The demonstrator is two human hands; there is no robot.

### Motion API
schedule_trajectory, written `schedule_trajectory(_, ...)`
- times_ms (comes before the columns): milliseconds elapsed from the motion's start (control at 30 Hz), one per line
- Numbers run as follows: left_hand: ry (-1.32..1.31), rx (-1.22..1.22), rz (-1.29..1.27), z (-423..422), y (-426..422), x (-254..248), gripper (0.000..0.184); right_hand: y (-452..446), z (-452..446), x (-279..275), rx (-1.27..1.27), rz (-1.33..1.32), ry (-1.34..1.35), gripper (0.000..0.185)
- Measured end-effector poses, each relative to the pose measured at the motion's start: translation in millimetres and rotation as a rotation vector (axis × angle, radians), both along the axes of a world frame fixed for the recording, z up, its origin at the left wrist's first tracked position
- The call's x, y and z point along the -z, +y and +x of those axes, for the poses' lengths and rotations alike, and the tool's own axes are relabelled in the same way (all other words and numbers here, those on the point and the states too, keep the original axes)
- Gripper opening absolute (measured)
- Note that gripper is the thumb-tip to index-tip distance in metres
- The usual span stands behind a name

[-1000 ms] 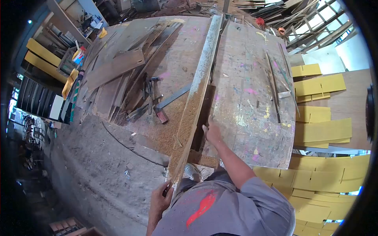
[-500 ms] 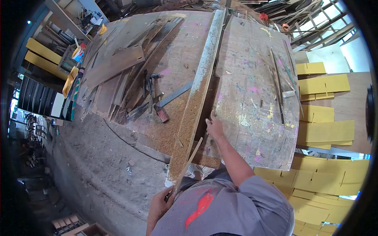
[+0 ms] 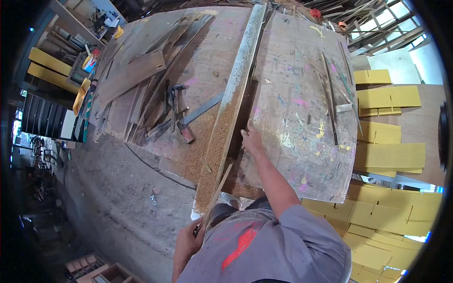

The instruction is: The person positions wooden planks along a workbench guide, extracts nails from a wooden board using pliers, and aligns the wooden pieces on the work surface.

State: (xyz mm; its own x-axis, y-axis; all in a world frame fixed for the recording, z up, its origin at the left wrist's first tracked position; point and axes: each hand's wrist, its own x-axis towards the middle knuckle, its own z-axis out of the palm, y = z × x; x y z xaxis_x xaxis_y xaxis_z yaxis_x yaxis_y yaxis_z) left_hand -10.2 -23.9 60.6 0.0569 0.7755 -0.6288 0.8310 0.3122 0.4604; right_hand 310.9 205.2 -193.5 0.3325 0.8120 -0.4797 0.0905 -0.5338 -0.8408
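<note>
A long board (image 3: 218, 137) runs away from me across the worktable (image 3: 283, 61), sawdust coating its near half. Along its right side lies a dark brown plank (image 3: 245, 111). My right hand (image 3: 253, 140) rests at that plank's right edge, index finger stretched forward and fingers apart. Low at the left, beside my shirt, my left hand (image 3: 188, 241) is closed around the near end of a thin wood strip (image 3: 220, 191). The strip slants up along the long board's right edge. The palm side of the left hand is hidden.
Left of the board lie a hammer (image 3: 172, 101), a flat metal bar (image 3: 203, 107), a red-ended tool (image 3: 188, 134) and heaped brown planks (image 3: 132, 78). Narrow dark sticks (image 3: 330, 96) lie on the right. Yellow panels (image 3: 389, 158) stand beyond the table's right edge. A cable (image 3: 160, 172) crosses the floor.
The whole view has shifted slightly, so the table and tools appear a little further left and higher. Both hands keep nearly the same places at the plank and the strip.
</note>
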Motion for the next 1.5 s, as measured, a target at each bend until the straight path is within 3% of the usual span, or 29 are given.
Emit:
schedule_trajectory(567,0.006,-0.063,0.113,34,8,29,0.038,35,23,1,0.017,0.038,0.016,0.078)
schedule_trajectory(633,-0.042,-0.076,0.144,37,10,28,0.038,48,30,77,-0.014,0.158,-0.162,0.079)
schedule_trajectory(700,-0.049,-0.07,0.182,43,12,27,0.038,53,33,80,-0.015,0.164,-0.167,0.079)
schedule_trajectory(767,-0.005,-0.037,0.221,49,13,26,0.038,45,30,9,0.017,0.05,0.011,0.079)
schedule_trajectory(867,-0.03,-0.062,0.222,53,16,28,0.04,50,37,7,-0.045,-0.001,0.002,0.076)
schedule_trajectory(933,-0.021,-0.06,0.165,53,16,23,0.041,60,40,61,-0.042,0.11,-0.149,0.077)
schedule_trajectory(1000,-0.004,-0.064,0.142,55,19,22,0.042,66,40,66,-0.016,0.142,-0.149,0.078)
schedule_trajectory(1133,-0.009,-0.081,0.178,63,22,30,0.042,63,40,16,0.043,0.081,0.013,0.08)
schedule_trajectory(1200,-0.038,-0.089,0.203,65,23,37,0.042,70,44,34,0.025,0.128,-0.067,0.081)
schedule_trajectory(1233,-0.051,-0.091,0.213,64,23,42,0.042,79,48,78,0.004,0.179,-0.153,0.082)
schedule_trajectory(1400,-0.058,-0.1,0.206,70,30,42,0.042,86,50,70,0.036,0.202,-0.116,0.081)
schedule_trajectory(1500,-0.057,-0.097,0.205,74,34,44,0.042,99,59,108,-0.002,0.253,-0.232,0.078)
